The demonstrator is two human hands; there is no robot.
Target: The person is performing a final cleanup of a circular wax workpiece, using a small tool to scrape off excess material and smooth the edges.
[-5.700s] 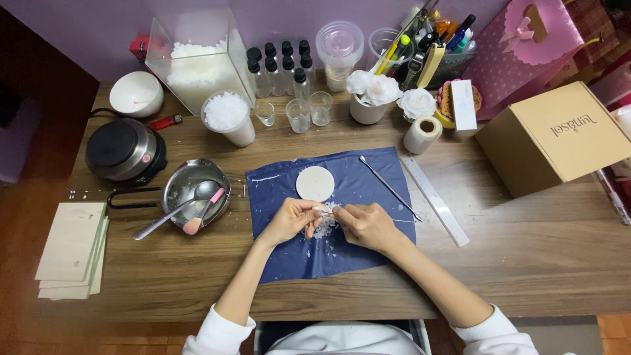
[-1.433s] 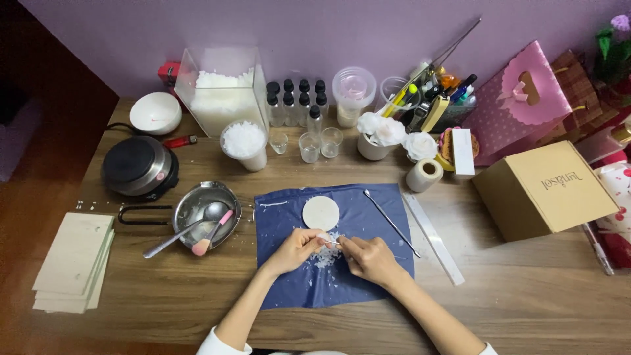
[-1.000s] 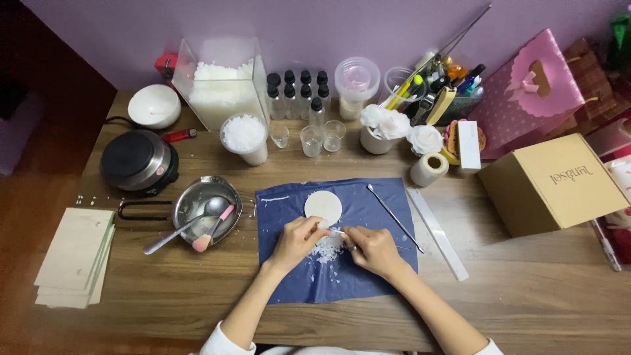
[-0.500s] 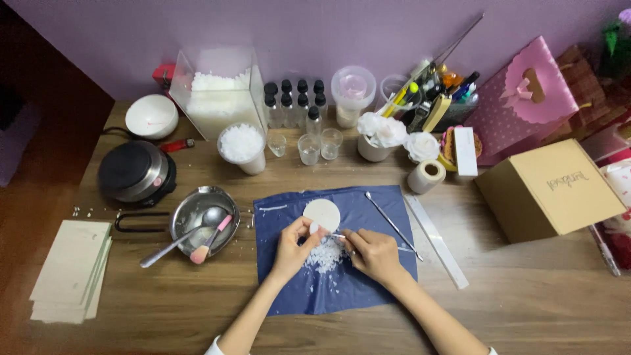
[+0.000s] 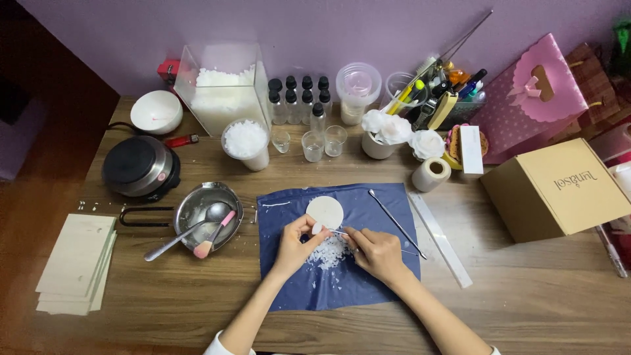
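Note:
On a blue cloth mat [image 5: 289, 263] lies a round white wax disc [image 5: 326, 210] above a small heap of white flakes [image 5: 327, 253]. My left hand [image 5: 294, 244] pinches a small white piece just below the disc. A thin metal pick is gripped in my right hand [image 5: 378, 252], its tip pointing left at that piece. The two hands almost touch over the flakes. A second long metal rod [image 5: 396, 223] lies on the mat to the right.
A steel pan [image 5: 207, 209] with a spoon and pink brush sits left of the mat, beside a small hot plate [image 5: 140, 165]. Flake containers, bottles, small glasses, a tape roll [image 5: 430, 174], a ruler [image 5: 440, 238] and a cardboard box [image 5: 562, 187] line the back and right.
Both hands have shifted up the mat, from over the flake heap to the lower edge of the disc, and the left hand now pinches a small white piece. The camera view wobbled slightly.

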